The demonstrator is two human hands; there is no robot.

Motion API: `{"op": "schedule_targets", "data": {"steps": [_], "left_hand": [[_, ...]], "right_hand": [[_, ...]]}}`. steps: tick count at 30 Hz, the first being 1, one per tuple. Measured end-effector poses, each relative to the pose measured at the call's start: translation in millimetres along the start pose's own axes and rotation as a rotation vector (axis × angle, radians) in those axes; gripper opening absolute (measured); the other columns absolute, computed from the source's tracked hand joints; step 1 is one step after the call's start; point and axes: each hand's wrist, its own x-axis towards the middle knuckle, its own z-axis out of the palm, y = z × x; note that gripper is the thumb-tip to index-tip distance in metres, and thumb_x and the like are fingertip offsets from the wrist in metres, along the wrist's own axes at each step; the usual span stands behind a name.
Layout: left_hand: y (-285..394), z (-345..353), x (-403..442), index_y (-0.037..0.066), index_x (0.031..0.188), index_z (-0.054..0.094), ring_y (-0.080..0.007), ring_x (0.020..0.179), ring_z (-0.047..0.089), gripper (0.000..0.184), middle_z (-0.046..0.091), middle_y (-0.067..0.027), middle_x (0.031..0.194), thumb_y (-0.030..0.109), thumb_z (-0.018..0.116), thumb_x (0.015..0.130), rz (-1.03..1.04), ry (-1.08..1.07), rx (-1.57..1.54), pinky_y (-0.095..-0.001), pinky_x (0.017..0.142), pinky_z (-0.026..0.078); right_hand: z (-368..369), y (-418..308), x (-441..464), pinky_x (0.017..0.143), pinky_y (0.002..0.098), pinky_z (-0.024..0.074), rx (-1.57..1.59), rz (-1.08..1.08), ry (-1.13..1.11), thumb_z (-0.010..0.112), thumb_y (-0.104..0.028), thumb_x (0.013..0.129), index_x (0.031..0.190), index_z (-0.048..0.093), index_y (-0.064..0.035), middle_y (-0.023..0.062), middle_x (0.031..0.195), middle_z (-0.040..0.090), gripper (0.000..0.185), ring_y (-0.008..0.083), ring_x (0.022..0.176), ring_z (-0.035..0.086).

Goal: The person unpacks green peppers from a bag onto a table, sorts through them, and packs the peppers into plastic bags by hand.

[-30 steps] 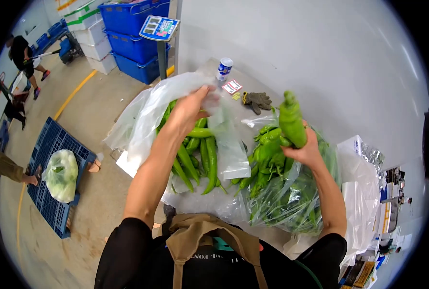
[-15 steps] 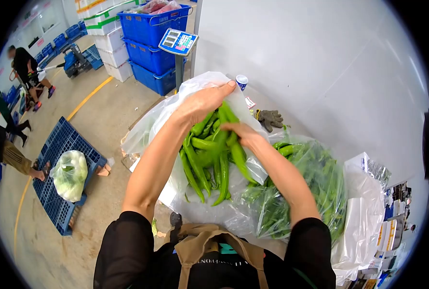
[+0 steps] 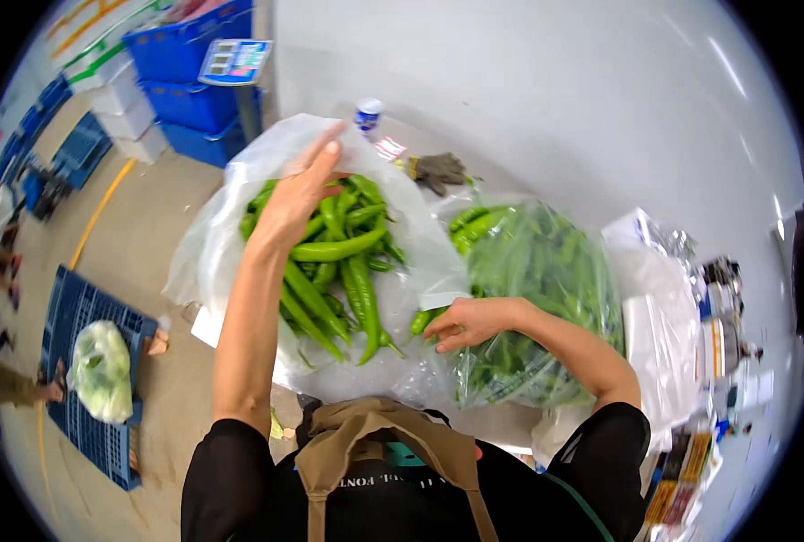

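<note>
Long green peppers (image 3: pixel 336 247) lie heaped in an opened white plastic bag (image 3: pixel 411 226). My left hand (image 3: pixel 301 197) is over this bag's far side, its fingers stretched out and apart against the plastic, partly covering the peppers. My right hand (image 3: pixel 481 322) is low between the two bags, fingers loosely bent and apart. Its fingertips are beside a green pepper (image 3: pixel 422 321); whether they touch it I cannot tell. Just right of it, a clear plastic bag (image 3: pixel 546 289) bulges with more green peppers.
A grey work glove (image 3: pixel 438 170) and a blue-white cup (image 3: pixel 368 115) sit along the wall. A scale display (image 3: pixel 236 61) stands before blue crates (image 3: pixel 185 99). White plastic bags (image 3: pixel 659 352) lie to the right. On the floor, a blue pallet (image 3: pixel 68 312) bears a bagged vegetable (image 3: pixel 104 370).
My right hand has left the peppers in the white bag and moved down and right to its edge. My left hand's fingers have opened from the bag's rim. The view has turned right.
</note>
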Motion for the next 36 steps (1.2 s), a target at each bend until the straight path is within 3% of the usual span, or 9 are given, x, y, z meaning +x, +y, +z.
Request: {"op": "schedule_targets", "data": {"steps": [3, 6, 9, 11, 14, 18, 24, 29, 36], "left_hand": [[-24.0, 19.1, -4.5, 0.001, 0.128, 0.048, -0.0156, 0.096, 0.055, 0.056, 0.060, -0.0131, 0.109, 0.036, 0.061, 0.087, 0.046, 0.063, 0.092, -0.0297, 0.085, 0.043], [-42.1, 57.3, -31.1, -0.002, 0.093, 0.065, -0.0126, 0.069, 0.058, 0.029, 0.065, -0.0067, 0.077, 0.025, 0.065, 0.084, -0.039, -0.053, 0.174, -0.0283, 0.067, 0.049], [-68.6, 114.0, -55.4, -0.004, 0.101, 0.064, -0.0204, 0.089, 0.064, 0.036, 0.068, -0.0140, 0.094, 0.028, 0.062, 0.085, -0.206, -0.729, 0.266, -0.0322, 0.082, 0.049], [-118.5, 153.6, -63.6, -0.005, 0.111, 0.059, -0.0241, 0.096, 0.062, 0.043, 0.066, -0.0178, 0.101, 0.029, 0.062, 0.085, -0.111, -0.794, 0.291, -0.0336, 0.087, 0.047], [-197.8, 190.9, -32.1, -0.007, 0.116, 0.054, -0.0296, 0.099, 0.061, 0.051, 0.063, -0.0216, 0.108, 0.033, 0.059, 0.085, -0.129, -0.358, 0.477, -0.0370, 0.086, 0.046], [-280.9, 214.0, 17.7, -0.010, 0.118, 0.052, -0.0322, 0.096, 0.060, 0.060, 0.062, -0.0226, 0.107, 0.040, 0.057, 0.086, -0.527, -0.231, -0.019, -0.0386, 0.083, 0.046], [-251.2, 211.8, 19.9, -0.013, 0.119, 0.050, -0.0271, 0.100, 0.057, 0.076, 0.057, -0.0201, 0.115, 0.049, 0.067, 0.078, -0.726, -0.224, -0.045, -0.0381, 0.081, 0.046], [-235.8, 213.7, 19.4, -0.007, 0.117, 0.054, -0.0205, 0.093, 0.058, 0.067, 0.061, -0.0136, 0.109, 0.046, 0.069, 0.078, -0.739, -0.301, -0.150, -0.0340, 0.076, 0.047], [-224.3, 211.6, 19.5, -0.001, 0.123, 0.048, -0.0187, 0.091, 0.061, 0.069, 0.061, -0.0099, 0.110, 0.048, 0.068, 0.079, -0.713, -0.491, -0.281, -0.0299, 0.077, 0.050]], "right_hand": [[1.8, -14.3, -52.0, 0.066, 0.0399, 0.0469, -0.092, 0.185, 0.043, 0.057, -0.025, 0.086, 0.104, 0.062, -0.0006, 0.0200, 0.079, 0.063, 0.030, 0.0320, 0.072, 0.060], [9.3, -26.0, -99.6, 0.067, 0.0410, 0.0478, -0.201, 0.374, 0.091, 0.053, -0.021, 0.087, 0.102, 0.062, -0.0006, 0.0210, 0.080, 0.063, 0.026, 0.0340, 0.073, 0.060], [22.3, -26.9, -135.7, 0.069, 0.0423, 0.0487, -0.247, 0.571, 0.186, 0.051, -0.018, 0.087, 0.100, 0.061, -0.0010, 0.0213, 0.079, 0.063, 0.024, 0.0338, 0.074, 0.062], [31.8, -28.9, -140.8, 0.068, 0.0436, 0.0489, -0.288, 0.635, 0.256, 0.050, -0.015, 0.085, 0.097, 0.059, -0.0007, 0.0206, 0.076, 0.062, 0.020, 0.0337, 0.075, 0.062], [38.8, -41.9, -108.6, 0.065, 0.0459, 0.0487, -0.463, 0.651, 0.329, 0.050, -0.006, 0.080, 0.089, 0.055, 0.0007, 0.0185, 0.070, 0.060, 0.013, 0.0343, 0.075, 0.063], [54.6, -31.4, -23.0, 0.073, 0.0437, 0.0466, -0.315, -0.002, 0.711, 0.051, -0.001, 0.074, 0.091, 0.055, 0.0001, 0.0216, 0.094, 0.059, 0.018, 0.0333, 0.087, 0.059], [-2.6, 48.9, -22.1, 0.075, 0.0438, 0.0517, -0.855, 0.951, 0.826, 0.059, -0.005, 0.071, 0.093, 0.061, 0.0051, 0.0213, 0.096, 0.063, 0.025, 0.0364, 0.090, 0.062], [-28.2, 106.8, -81.3, 0.074, 0.0412, 0.0513, -0.545, 1.028, 0.427, 0.060, -0.011, 0.075, 0.118, 0.051, 0.0030, 0.0236, 0.101, 0.061, 0.046, 0.0380, 0.086, 0.063], [-31.9, 67.1, -69.9, 0.096, 0.0518, 0.0368, -0.958, 0.766, 0.213, 0.082, -0.023, 0.059, 0.141, 0.028, -0.0135, 0.0158, 0.136, 0.038, 0.099, 0.0330, 0.126, 0.039]]}}
